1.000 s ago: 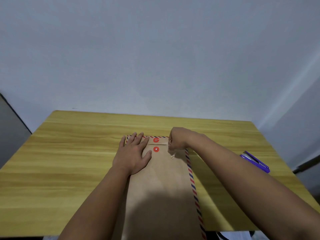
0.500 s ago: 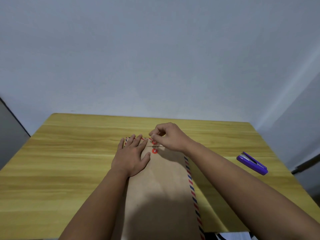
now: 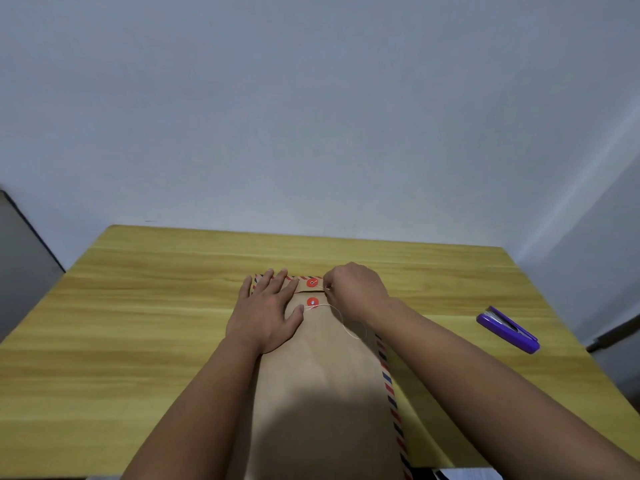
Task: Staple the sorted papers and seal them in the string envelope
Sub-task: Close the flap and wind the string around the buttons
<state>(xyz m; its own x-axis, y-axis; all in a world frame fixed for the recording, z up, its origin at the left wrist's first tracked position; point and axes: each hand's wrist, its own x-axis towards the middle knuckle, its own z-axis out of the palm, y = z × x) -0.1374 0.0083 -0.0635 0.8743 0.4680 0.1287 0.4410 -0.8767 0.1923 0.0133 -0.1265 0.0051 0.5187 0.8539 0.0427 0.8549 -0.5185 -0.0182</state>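
On the wooden desk [image 3: 138, 323], a brown string envelope [image 3: 322, 375] with striped edging is laid flat, flap folded down. Its upper left part is pressed by the left hand [image 3: 266, 313], fingers spread and straight. The thin string [image 3: 341, 315] beside the upper red button [image 3: 312, 282] is pinched by the right hand [image 3: 356, 289]. A purple stapler [image 3: 507, 329] is seen well apart, at right.

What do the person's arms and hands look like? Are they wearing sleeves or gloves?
No gloves and no sleeves in view: both forearms are bare from the bottom of the picture up to the wrists. The left hand has nothing on it that shows. The right hand shows a small glint near its fingers, maybe a ring, but it is too tiny to tell.
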